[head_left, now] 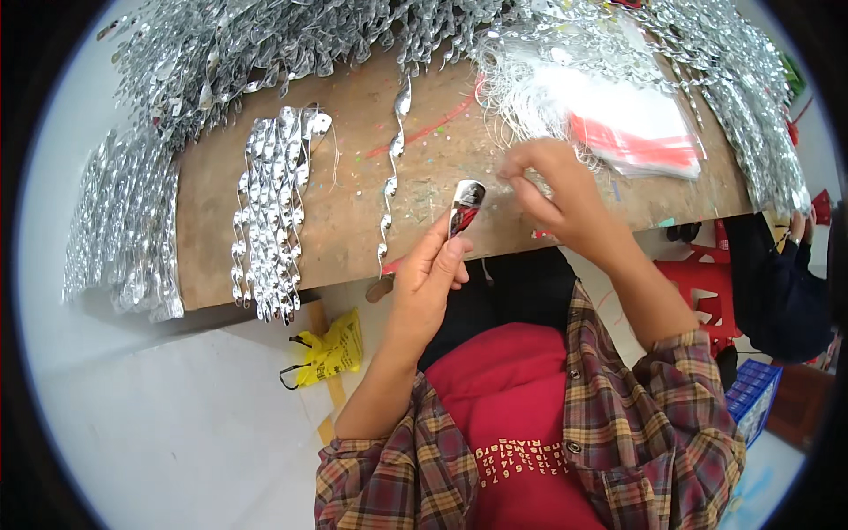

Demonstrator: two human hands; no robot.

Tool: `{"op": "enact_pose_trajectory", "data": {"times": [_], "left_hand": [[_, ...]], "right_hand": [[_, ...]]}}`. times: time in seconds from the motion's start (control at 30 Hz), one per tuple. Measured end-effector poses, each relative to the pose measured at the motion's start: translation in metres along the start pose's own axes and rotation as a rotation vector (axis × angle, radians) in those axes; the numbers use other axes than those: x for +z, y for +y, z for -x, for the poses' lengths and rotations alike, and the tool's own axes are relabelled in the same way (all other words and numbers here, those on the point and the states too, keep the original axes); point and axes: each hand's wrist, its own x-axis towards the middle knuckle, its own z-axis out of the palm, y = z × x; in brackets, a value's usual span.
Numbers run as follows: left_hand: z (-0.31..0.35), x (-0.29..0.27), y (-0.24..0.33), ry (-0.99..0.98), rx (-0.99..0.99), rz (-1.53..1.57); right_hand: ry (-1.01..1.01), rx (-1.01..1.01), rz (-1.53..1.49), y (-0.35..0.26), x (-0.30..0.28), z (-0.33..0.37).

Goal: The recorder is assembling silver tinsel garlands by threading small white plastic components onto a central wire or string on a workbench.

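Between the thumb and fingers of my left hand (pixel 426 278) is a shiny silver foil strip (pixel 467 196), its rounded end pointing up and reflecting some red. My right hand (pixel 561 199) is raised over the table's near edge, just right of the strip. Its thumb and forefinger are bent together in a pinch; whatever they hold is too fine to make out. One twisted silver strand (pixel 391 187) lies lengthwise on the wooden table (pixel 353 225), left of my hands. Farther left is a bundle of twisted silver strands (pixel 276 212) overhanging the near edge.
Heaped silver strands (pixel 265 40) cover the far side, and more hang off the left (pixel 124 230) and right (pixel 777 150) ends. Tangled white string (pixel 521 102) lies beside clear plastic bags (pixel 632 124) with red bands. Below are a yellow bag (pixel 334 349), a red stool (pixel 698 283) and another person (pixel 786 300).
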Motion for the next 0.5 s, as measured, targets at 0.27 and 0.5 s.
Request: {"op": "enact_pose_trajectory", "data": {"times": [0.27,0.5], "left_hand": [[0.002,0.016,-0.003,-0.037,0.198,-0.140],[-0.001,0.020,0.002,-0.024,0.308,-0.216]], "right_hand": [[0.038,0.650,-1.126,-0.052,-0.017,0.019],[0.031,0.696,-1.155,-0.046,-0.016,0.021]]}}
